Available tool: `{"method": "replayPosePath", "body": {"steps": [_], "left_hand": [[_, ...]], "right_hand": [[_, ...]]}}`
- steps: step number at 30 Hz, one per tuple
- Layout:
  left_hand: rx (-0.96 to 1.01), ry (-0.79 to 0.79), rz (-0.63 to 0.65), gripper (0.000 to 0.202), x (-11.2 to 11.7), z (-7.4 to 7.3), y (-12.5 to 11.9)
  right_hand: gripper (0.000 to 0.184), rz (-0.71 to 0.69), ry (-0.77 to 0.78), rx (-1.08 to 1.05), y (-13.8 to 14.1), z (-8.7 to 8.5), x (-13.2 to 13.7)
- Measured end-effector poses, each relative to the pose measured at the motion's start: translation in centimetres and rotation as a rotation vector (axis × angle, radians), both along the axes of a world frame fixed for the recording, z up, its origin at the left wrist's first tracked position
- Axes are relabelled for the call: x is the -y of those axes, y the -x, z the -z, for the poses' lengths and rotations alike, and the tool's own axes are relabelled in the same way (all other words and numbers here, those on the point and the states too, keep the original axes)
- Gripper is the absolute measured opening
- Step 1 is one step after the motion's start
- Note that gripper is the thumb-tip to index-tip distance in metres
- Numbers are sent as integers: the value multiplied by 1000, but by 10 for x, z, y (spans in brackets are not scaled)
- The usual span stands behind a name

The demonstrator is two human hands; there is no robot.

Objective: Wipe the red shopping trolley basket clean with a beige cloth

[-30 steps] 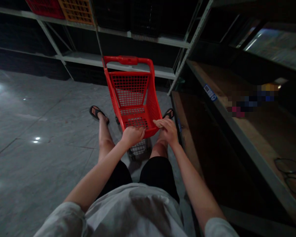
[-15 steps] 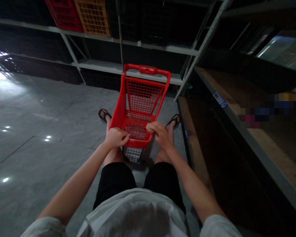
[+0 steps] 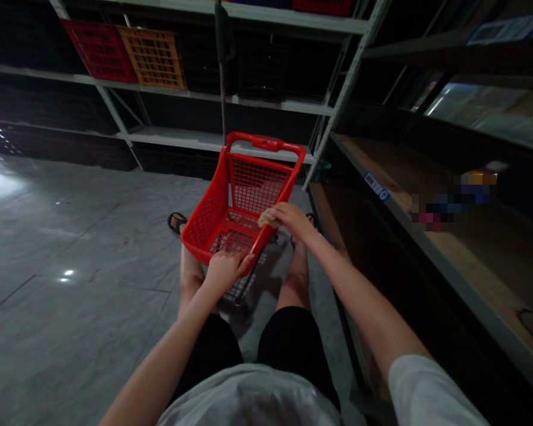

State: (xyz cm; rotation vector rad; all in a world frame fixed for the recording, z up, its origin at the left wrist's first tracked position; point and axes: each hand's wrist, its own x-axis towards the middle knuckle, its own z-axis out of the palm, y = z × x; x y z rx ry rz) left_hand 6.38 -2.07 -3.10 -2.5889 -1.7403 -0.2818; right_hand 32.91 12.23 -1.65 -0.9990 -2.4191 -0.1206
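A small red plastic shopping cart (image 3: 208, 220) with grid walls stands between my legs, its handle at the far end. My left hand (image 3: 225, 273) is closed over the near rim of its basket, fingers along the edge. In my right hand (image 3: 295, 221) is a crumpled beige cloth (image 3: 268, 218), pressed against the right side rim of the basket. Through the basket's grid floor nothing is seen lying inside. The cart's lower frame and wheels are partly hidden below the basket and my left hand.
Behind the cart runs a metal shelf rack (image 3: 182, 139) with a red crate (image 3: 101, 52) and a yellow crate (image 3: 153, 58). A pole (image 3: 222, 106) leans by the cart's handle. Close on my right is a wooden shelf (image 3: 426, 177) with blurred-out items. Grey floor (image 3: 93, 248) lies to the left.
The cart has turned, its near end swinging left. My left hand now sits further right along the near rim, and my right hand with the cloth is farther along the right side rim.
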Motion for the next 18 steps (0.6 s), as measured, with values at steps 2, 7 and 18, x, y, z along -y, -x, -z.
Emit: {"method": "replayPosePath", "body": {"steps": [2, 7, 18], "left_hand": [[6, -27, 22, 56, 1, 2, 6], [-39, -4, -20, 48, 6, -5, -1], [-76, 104, -142, 44, -4, 4, -27]], "right_hand": [[32, 129, -28, -68, -19, -9, -27], [32, 173, -32, -201, -2, 6, -18], [34, -221, 19, -10, 42, 4, 62]]}}
